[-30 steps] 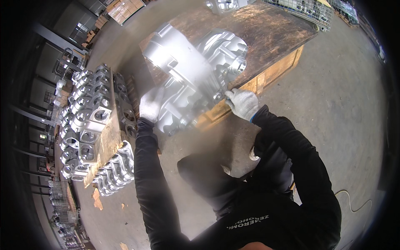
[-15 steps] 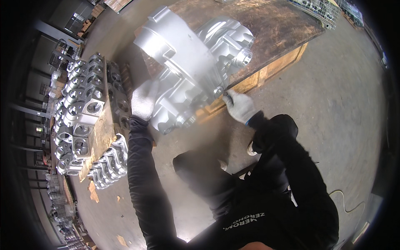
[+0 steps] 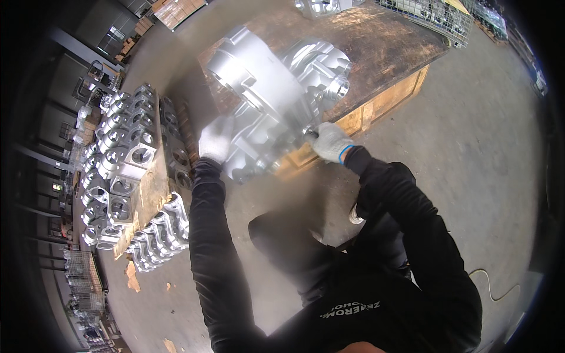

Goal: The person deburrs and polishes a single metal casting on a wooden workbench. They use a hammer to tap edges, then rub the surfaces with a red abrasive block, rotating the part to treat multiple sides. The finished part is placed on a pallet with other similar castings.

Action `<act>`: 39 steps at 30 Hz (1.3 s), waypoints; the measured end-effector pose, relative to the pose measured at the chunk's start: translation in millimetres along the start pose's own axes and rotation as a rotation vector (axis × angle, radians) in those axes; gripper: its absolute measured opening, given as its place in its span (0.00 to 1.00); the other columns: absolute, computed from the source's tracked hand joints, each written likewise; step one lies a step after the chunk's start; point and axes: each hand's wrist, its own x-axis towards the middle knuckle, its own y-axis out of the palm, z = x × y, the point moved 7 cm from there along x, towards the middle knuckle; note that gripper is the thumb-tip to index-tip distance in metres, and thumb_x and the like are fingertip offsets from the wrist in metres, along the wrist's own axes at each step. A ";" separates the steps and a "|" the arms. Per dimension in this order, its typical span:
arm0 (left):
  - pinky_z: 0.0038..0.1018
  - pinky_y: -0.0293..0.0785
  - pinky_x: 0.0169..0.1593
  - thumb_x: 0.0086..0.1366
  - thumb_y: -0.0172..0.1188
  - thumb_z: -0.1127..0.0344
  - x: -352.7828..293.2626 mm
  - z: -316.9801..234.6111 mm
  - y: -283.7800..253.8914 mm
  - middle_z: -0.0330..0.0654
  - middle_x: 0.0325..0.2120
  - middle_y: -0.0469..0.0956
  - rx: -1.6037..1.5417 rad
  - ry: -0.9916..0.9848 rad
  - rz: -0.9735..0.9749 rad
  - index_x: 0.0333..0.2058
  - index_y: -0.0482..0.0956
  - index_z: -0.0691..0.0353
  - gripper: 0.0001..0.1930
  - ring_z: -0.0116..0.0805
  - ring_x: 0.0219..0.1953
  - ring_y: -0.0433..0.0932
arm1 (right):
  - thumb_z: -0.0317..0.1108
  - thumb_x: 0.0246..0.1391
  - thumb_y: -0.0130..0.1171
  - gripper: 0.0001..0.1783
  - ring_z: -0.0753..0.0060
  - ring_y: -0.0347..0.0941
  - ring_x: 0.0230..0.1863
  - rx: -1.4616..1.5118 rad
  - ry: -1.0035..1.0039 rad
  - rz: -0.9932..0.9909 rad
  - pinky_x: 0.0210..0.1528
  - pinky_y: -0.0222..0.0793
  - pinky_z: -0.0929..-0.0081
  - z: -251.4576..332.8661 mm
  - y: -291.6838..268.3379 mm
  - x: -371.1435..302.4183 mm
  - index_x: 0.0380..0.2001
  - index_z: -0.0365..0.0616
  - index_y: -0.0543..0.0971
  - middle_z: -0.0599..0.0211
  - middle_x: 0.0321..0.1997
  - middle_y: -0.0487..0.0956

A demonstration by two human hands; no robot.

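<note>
A large silver metal casting (image 3: 262,69) with a rounded, hollow-looking upper end sits tilted at the near left corner of the wooden worktable (image 3: 394,53). My left hand (image 3: 216,141), in a white knit glove, grips its left edge, the fingertips partly hidden and hazy. At the casting's lower right, my gloved right hand (image 3: 331,142) is closed beside a small round boss (image 3: 308,130). Whatever lies between those fingers is too small and blurred to make out. Just right of the casting, a ribbed silver section with a round opening (image 3: 338,87) shows; I cannot tell whether it is a separate piece.
To the left, rows of silver castings (image 3: 112,159) stand on a wooden pallet (image 3: 147,188). A wire cage (image 3: 432,23) with metal parts is beyond the table's far right. Another casting (image 3: 321,7) lies at its far edge. A hose (image 3: 491,288) lies on the floor at right.
My right hand has moved up and left against the boss. The casting appears slightly lower and farther right as the view shifts; my left hand stays at its left edge.
</note>
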 end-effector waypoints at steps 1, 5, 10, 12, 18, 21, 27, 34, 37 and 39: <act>0.37 0.75 0.60 0.74 0.62 0.47 -1.3 -1.3 0.1 0.56 0.48 0.86 0.003 0.036 -0.012 0.52 0.86 0.62 0.23 0.53 0.52 0.84 | 0.50 0.65 0.63 0.22 0.39 0.84 0.46 0.002 -0.012 0.000 0.53 0.78 0.51 -0.3 -7.6 5.3 0.40 0.38 0.87 0.41 0.39 0.86; 0.27 0.76 0.45 0.80 0.59 0.58 -5.3 -1.8 4.5 0.38 0.33 0.82 -0.074 0.107 -0.027 0.45 0.83 0.72 0.17 0.22 0.38 0.76 | 0.57 0.64 0.64 0.29 0.40 0.84 0.51 0.054 0.091 0.092 0.58 0.77 0.55 -34.9 -18.8 26.9 0.49 0.39 0.88 0.41 0.44 0.87; 0.27 0.74 0.42 0.79 0.59 0.59 -10.6 -7.9 4.0 0.39 0.29 0.80 -0.065 0.115 -0.037 0.42 0.82 0.71 0.16 0.21 0.35 0.73 | 0.51 0.69 0.62 0.28 0.47 0.82 0.47 0.507 0.232 0.062 0.52 0.76 0.60 -99.1 38.1 24.6 0.57 0.38 0.84 0.45 0.43 0.86; 0.32 0.75 0.46 0.78 0.60 0.56 -12.3 -12.4 2.7 0.45 0.34 0.82 0.013 0.093 -0.029 0.45 0.83 0.68 0.17 0.33 0.40 0.77 | 0.45 0.71 0.61 0.22 0.57 0.79 0.39 0.454 0.222 -0.129 0.42 0.73 0.63 -110.4 70.7 26.8 0.55 0.37 0.85 0.53 0.37 0.83; 0.38 0.77 0.58 0.74 0.63 0.51 -12.5 -17.3 -1.5 0.58 0.47 0.87 0.060 0.085 -0.031 0.54 0.84 0.63 0.22 0.55 0.52 0.85 | 0.42 0.72 0.59 0.18 0.66 0.74 0.28 0.527 0.096 -0.074 0.30 0.71 0.67 -99.7 94.4 19.7 0.51 0.38 0.85 0.63 0.29 0.79; 0.35 0.76 0.59 0.75 0.62 0.54 -13.3 -13.4 3.1 0.53 0.49 0.88 -0.061 0.124 -0.004 0.56 0.83 0.67 0.22 0.47 0.52 0.86 | 0.45 0.70 0.60 0.19 0.44 0.82 0.42 0.381 -0.070 -0.038 0.45 0.78 0.56 -85.3 48.0 10.4 0.52 0.42 0.85 0.47 0.40 0.85; 0.34 0.67 0.72 0.77 0.59 0.41 -6.3 -29.3 -16.2 0.64 0.66 0.75 -0.012 -0.051 -0.149 0.70 0.68 0.76 0.41 0.51 0.68 0.75 | 0.46 0.69 0.62 0.16 0.44 0.85 0.42 -0.204 -0.192 -0.475 0.43 0.81 0.54 -89.0 -61.0 5.6 0.49 0.47 0.85 0.52 0.38 0.87; 0.39 0.75 0.64 0.76 0.60 0.50 28.1 -199.0 -67.0 0.58 0.57 0.78 0.093 0.483 -0.635 0.62 0.76 0.65 0.27 0.57 0.59 0.80 | 0.45 0.68 0.61 0.14 0.43 0.83 0.37 -0.481 -0.288 -0.521 0.40 0.78 0.46 -95.0 -113.8 42.7 0.48 0.50 0.83 0.53 0.35 0.85; 0.44 0.76 0.63 0.71 0.61 0.43 54.2 -249.5 -51.2 0.58 0.59 0.78 0.387 0.475 -0.530 0.62 0.77 0.63 0.32 0.57 0.60 0.79 | 0.46 0.68 0.60 0.14 0.43 0.84 0.37 -0.593 -0.230 -0.515 0.39 0.78 0.47 -96.4 -127.7 59.8 0.47 0.51 0.83 0.53 0.35 0.86; 0.44 0.76 0.63 0.70 0.60 0.39 74.5 -265.5 -35.6 0.58 0.59 0.79 0.505 0.406 -0.407 0.61 0.79 0.63 0.34 0.56 0.60 0.80 | 0.47 0.69 0.59 0.14 0.43 0.84 0.36 -0.547 -0.259 -0.541 0.38 0.79 0.47 -98.5 -134.2 63.2 0.46 0.52 0.83 0.54 0.34 0.86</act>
